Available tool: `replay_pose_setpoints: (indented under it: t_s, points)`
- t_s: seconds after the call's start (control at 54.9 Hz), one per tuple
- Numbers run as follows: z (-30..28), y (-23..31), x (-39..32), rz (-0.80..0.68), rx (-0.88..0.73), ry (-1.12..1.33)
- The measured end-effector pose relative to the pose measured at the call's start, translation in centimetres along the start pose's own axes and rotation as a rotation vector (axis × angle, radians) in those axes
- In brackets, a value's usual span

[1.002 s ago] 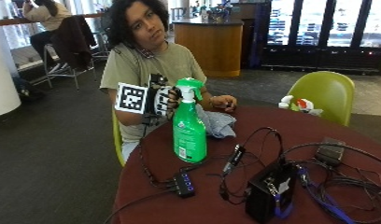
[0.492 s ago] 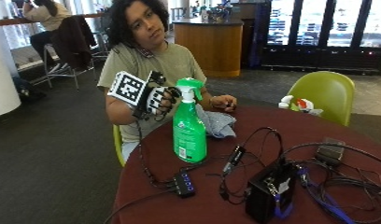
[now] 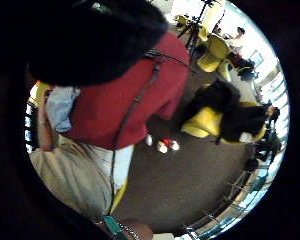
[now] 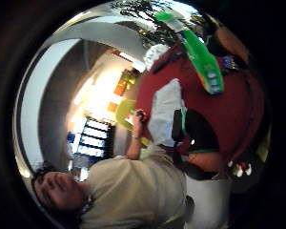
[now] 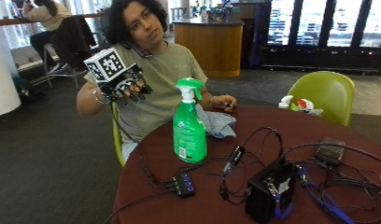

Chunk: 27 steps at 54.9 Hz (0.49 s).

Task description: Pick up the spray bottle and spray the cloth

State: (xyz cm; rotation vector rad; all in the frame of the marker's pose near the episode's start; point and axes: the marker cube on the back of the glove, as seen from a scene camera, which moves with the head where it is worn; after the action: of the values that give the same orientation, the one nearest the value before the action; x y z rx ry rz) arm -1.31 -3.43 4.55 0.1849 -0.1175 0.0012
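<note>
1 bottle (image 5: 190, 128), green with a white trigger head, stands upright on the desk (image 5: 340, 135). 1 grey cloth (image 5: 216, 124) lies just behind it. My grip (image 5: 130, 88) hangs raised beside it, fingers relaxed, holding nothing.

Round red table (image 5: 364, 135), green spray bottle (image 5: 190, 133), grey cloth (image 5: 216, 124), black box (image 5: 269, 192), cables (image 5: 252, 140)
</note>
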Motion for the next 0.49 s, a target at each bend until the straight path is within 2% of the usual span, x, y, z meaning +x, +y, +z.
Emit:
replay_pose_setpoints:
  t_s: [0.182, 0.492]
  points:
    - [-0.4, 2.9, -0.1, -0.005, -0.078, 0.104]
    - [-0.3, 3.4, -1.1, -0.041, -0.112, 0.146]
